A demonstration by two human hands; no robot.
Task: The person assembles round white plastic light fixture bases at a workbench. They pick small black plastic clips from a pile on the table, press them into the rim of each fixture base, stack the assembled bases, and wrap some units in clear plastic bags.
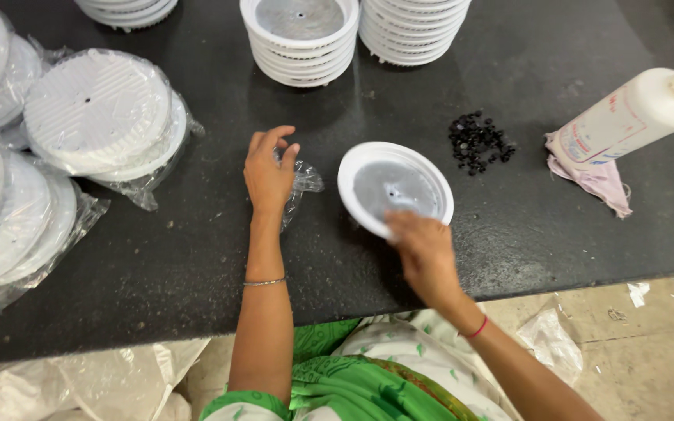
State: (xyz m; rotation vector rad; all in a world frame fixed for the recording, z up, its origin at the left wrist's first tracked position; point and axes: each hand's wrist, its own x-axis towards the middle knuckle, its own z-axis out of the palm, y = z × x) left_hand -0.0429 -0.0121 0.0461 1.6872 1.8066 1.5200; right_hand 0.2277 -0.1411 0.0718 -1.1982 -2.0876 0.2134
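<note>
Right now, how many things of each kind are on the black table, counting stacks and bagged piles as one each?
Loose white disc, held by the right hand: 1
Disc stacks: 3
Bagged piles: 3
Empty bag, under the left hand: 1
Bottle: 1
Cloth: 1
Bead heap: 1
Total: 11

A single camera sat on the person's head and looked steeply down and forward over the dark tabletop (157, 257). It stood close, with both forearms entering from the bottom edge and the lap and floor showing beneath the tabletop's near edge. The far side was cut off at the top of the frame, across the white stacks (299, 39). No second view shared the scene.
</note>
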